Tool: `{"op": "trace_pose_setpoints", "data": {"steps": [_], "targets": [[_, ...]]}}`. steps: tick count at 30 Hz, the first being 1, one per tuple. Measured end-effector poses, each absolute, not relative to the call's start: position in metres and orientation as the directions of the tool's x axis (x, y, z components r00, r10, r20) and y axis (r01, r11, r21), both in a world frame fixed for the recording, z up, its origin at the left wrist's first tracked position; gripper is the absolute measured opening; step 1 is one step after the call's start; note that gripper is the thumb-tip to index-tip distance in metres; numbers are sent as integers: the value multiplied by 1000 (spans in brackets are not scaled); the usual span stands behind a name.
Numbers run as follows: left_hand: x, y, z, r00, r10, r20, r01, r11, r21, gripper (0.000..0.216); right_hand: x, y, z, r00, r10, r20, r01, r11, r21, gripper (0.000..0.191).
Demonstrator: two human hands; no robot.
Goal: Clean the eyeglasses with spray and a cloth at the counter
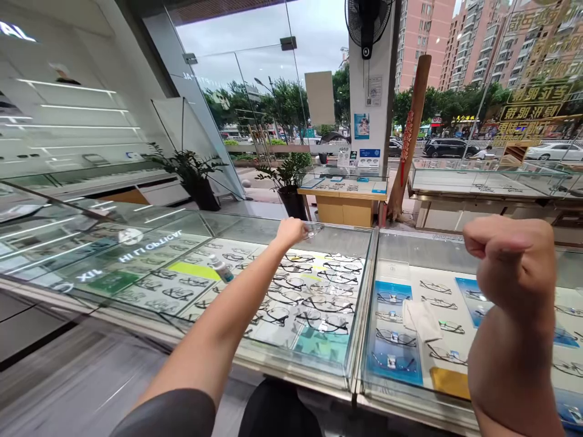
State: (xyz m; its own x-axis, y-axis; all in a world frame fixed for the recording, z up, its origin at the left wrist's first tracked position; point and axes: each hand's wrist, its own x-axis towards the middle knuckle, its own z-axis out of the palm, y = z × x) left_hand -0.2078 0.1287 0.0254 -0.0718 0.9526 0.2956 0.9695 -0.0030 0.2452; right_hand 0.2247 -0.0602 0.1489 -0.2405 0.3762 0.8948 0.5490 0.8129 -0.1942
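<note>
My left hand (291, 232) is stretched far out over the glass display counter (255, 358), its fingers closed on a pair of clear-framed glasses (314, 230) near the counter's far edge. My right hand (512, 258) is raised close to the camera in a fist, and nothing shows in it. Under the glass lie rows of spectacle frames (314, 291). A small spray bottle (221, 269) lies on the glass left of my left forearm. A white cloth (421, 318) rests on the right-hand case.
A second glass case (396, 370) joins on the right. More display counters (346, 185) stand beyond, with potted plants (195, 176) and a wall fan (367, 24). Glass shopfront walls show a street with cars and tall buildings.
</note>
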Motion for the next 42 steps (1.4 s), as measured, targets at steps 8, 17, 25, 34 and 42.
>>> {"op": "trace_pose_setpoints", "data": {"steps": [8,17,25,34,42], "targets": [[-149,98,49,-160,841,517,689,-279,668,46,186,-27,135,-369,513,775,470,823,-321,76],[-25,33,20,32,946,323,-261,-304,916,47,178,23,43,-313,901,299,102,345,-933,48],[-15,17,-6,128,935,330,-190,-303,934,46,174,24,10,-353,919,177,-113,146,-983,48],[-18,15,-13,118,947,298,-175,-276,945,43,171,19,6,-357,918,171,-65,158,-985,47],[-21,11,-10,256,918,302,-169,-265,949,41,170,19,8,-339,926,165,-84,146,-986,48]]}}
